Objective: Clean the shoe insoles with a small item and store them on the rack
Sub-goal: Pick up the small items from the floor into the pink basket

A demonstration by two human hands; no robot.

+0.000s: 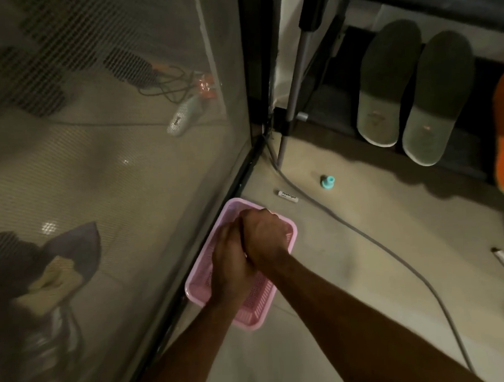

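Apart from both insoles [414, 88], clasped hands [247, 248] hover over basket [259, 311].

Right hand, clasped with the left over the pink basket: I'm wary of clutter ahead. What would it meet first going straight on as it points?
Probably the far rim of the pink perforated plastic basket below the right hand; depth is unclear.

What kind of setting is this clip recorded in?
Probably a home entryway or storage corner at floor level. Two dark insoles lean on a low shoe rack, a mesh screen door stands to the left, and a pink basket and a cable lie on the tiled floor.
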